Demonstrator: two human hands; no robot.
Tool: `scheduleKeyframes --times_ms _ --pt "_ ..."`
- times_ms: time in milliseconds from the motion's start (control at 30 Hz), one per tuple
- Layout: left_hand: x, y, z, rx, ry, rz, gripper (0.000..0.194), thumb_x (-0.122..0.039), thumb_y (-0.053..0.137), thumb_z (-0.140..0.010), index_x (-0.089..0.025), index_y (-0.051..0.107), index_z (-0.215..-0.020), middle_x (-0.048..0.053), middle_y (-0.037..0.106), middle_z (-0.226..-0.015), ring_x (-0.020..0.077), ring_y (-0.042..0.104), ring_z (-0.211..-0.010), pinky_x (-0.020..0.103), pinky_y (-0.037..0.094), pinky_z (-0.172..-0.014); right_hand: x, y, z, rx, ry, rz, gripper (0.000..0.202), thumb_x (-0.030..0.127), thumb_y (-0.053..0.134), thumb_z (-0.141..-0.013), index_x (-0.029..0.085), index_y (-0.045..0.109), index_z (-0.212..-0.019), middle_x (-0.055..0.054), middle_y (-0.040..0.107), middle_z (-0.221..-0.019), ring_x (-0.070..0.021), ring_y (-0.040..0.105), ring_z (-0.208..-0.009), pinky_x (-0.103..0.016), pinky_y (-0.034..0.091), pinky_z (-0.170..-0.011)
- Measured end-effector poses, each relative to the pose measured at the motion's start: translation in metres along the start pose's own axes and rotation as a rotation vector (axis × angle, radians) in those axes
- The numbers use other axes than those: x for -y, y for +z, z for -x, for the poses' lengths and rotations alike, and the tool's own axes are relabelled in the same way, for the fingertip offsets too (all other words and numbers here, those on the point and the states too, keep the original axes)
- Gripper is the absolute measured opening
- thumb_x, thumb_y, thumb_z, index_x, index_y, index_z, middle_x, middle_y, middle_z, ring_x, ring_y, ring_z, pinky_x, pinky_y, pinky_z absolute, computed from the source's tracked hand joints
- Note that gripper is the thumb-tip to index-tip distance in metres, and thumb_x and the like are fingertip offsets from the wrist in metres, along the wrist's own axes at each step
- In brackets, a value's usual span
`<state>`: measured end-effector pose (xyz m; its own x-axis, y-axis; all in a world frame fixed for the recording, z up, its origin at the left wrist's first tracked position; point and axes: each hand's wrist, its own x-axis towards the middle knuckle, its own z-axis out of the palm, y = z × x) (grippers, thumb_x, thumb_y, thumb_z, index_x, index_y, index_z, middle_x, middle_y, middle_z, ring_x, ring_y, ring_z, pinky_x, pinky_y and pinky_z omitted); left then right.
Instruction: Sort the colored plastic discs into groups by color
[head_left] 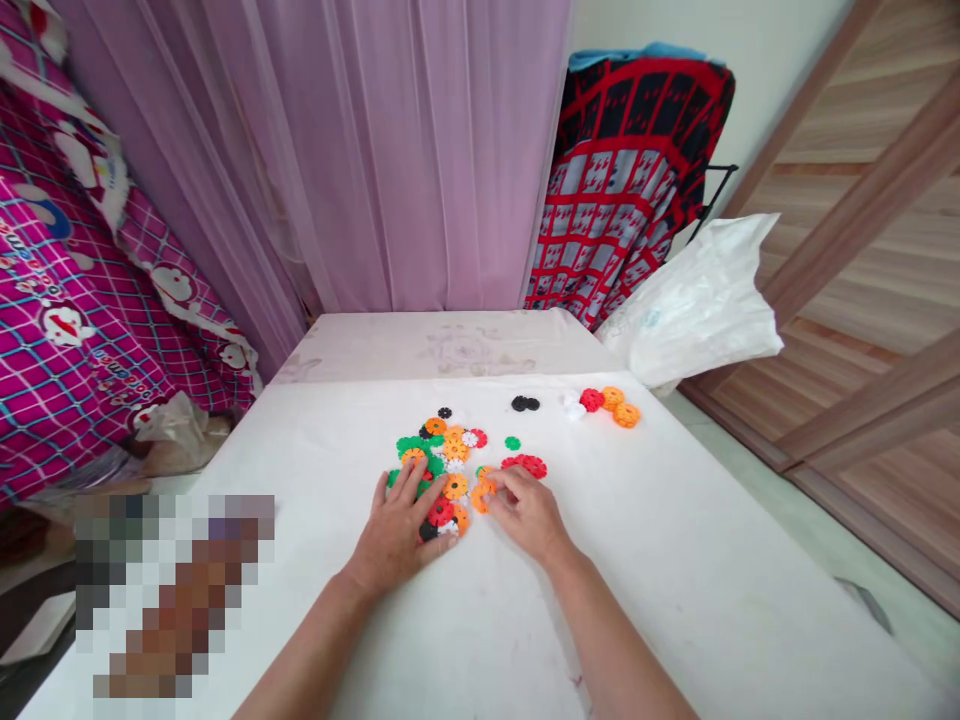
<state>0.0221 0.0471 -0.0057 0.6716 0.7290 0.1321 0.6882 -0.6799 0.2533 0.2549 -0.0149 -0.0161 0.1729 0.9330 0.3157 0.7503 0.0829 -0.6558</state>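
Both forearms (311, 635) are bare; left grip (399, 528) bare; right grip (529, 508) bare.

A single head-worn camera looks forward and down the table (660, 560) from above its near end. The forearms (315, 645) enter from the bottom edge, closest to the lens, with the hands (399, 535) just below mid-view. The wide view takes in the curtain (412, 150) ahead and doors (862, 250) at right.
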Motion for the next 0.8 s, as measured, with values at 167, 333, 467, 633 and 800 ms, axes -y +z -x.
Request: scheduleKeyframes --times_ms 167,333,467,633,800 --pt "0.0 0.013 -0.005 -0.129 -0.095 -0.042 0.056 -0.051 0.046 -0.091 -0.028 0.05 -0.141 0.012 0.037 -0.156 0.0325 0.032 -0.144 0.057 0.027 -0.114 0.01 0.003 0.011 -0.027 -0.027 0.232 0.034 0.028 0.066 -0.075 0.025 0.068 -0.109 -0.006 0.066 -0.11 -0.0224 0.062 -0.103 -0.033 0.051 -0.088" --pt "0.007 0.016 -0.001 -0.197 -0.173 -0.029 0.049 -0.038 0.04 -0.093 -0.025 0.053 -0.139 0.011 0.043 -0.152 0.0321 0.036 -0.142 0.056 0.031 -0.113 0.02 0.013 0.011 -0.05 -0.028 0.374 0.029 0.028 0.068 -0.077 0.023 0.069 -0.106 -0.007 0.067 -0.104 -0.0222 0.064 -0.093 -0.031 0.051 -0.079" --pt "0.006 0.017 0.002 -0.25 -0.206 -0.004 0.046 -0.035 0.038 -0.094 -0.027 0.055 -0.137 0.009 0.048 -0.148 0.0312 0.039 -0.14 0.056 0.032 -0.113 0.022 0.014 0.01 -0.031 -0.092 0.313 0.014 0.021 0.058 -0.085 0.026 0.071 -0.09 -0.002 0.069 -0.093 -0.0155 0.064 -0.084 -0.024 0.048 -0.073" --pt "0.008 0.016 0.003 -0.258 -0.171 0.053 0.048 -0.042 0.041 -0.093 -0.026 0.056 -0.136 0.01 0.049 -0.148 0.0309 0.042 -0.139 0.057 0.031 -0.113 0.011 0.004 0.011 -0.055 -0.059 0.191 0.018 0.023 0.054 -0.088 0.026 0.069 -0.079 0.001 0.068 -0.081 -0.0121 0.062 -0.072 -0.022 0.045 -0.067" --pt "0.015 0.018 0.004 -0.302 -0.178 0.15 0.048 -0.048 0.042 -0.092 -0.028 0.058 -0.133 0.009 0.047 -0.149 0.0289 0.041 -0.139 0.056 0.031 -0.114 -0.024 -0.017 0.003 -0.344 0.149 0.307 0.02 0.031 0.055 -0.085 0.023 0.066 -0.099 -0.007 0.067 -0.097 -0.0207 0.061 -0.088 -0.031 0.047 -0.078"
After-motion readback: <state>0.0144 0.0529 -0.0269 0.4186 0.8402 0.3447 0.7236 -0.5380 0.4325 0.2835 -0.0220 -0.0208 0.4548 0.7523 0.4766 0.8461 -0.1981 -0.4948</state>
